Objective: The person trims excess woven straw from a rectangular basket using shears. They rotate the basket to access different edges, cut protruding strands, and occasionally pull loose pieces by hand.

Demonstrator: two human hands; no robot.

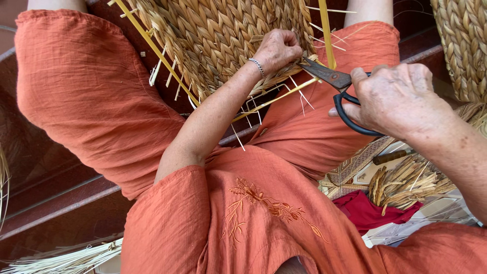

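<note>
The woven basket (223, 40) rests between the knees, rim toward the body. The left hand (276, 49) has its fingers curled tight on the rim edge, steadying it. The right hand (398, 99) grips the scissors (332, 83), blades at that edge beside stray straw ends.

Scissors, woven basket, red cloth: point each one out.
scissors (332, 77), head view, on the rusty blades near the pivot.
woven basket (218, 35), head view, on its braided wall.
red cloth (368, 210), head view, on its folded middle.
</note>
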